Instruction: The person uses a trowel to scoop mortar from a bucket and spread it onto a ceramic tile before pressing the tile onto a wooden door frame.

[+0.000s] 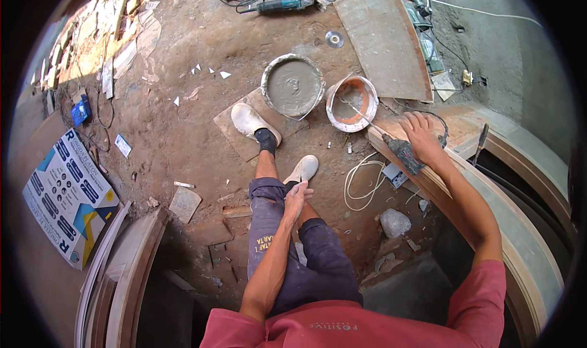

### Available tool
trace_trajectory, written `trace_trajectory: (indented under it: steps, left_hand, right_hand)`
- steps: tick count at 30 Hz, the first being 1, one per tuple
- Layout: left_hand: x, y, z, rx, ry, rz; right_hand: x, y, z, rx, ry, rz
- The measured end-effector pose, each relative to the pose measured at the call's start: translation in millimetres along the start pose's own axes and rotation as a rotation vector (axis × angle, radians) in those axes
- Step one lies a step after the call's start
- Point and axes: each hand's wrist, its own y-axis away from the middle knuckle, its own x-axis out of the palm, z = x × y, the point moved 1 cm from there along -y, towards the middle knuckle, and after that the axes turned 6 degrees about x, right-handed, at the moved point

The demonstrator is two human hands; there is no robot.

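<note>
My right hand (422, 139) is wrapped over the back of a dark power drill (403, 152), which rests on the edge of a wooden board structure. From the drill a thin mixing rod (362, 117) slants into a white bucket with an orange inside (346, 123). Left of it stands a bucket of wet grey mortar (295, 86), its rim smeared white. My left hand (296, 200) is over my knee with its fingers closed; a small pale tip shows above them, too small to name.
A wooden board (391, 39) lies beyond the buckets. An angle grinder (284, 5) sits at the far side. White cable (356, 180) coils beside the wooden bench (455, 125). At left are a printed carton sheet (67, 195) and stacked boards (131, 274). Tile shards litter the dirt floor.
</note>
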Motion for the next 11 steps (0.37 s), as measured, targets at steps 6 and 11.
trace_trajectory:
  steps: [6, 11]
  left_hand:
    - [-6, -6, -18, -0.034, 0.233, -0.065]
    - [-19, 1, -31, -0.145, 0.398, -0.08]
  right_hand:
    - [73, -147, 161, 0.065, -0.801, 0.07]
    - [163, -211, 249, 0.092, -0.428, 0.145]
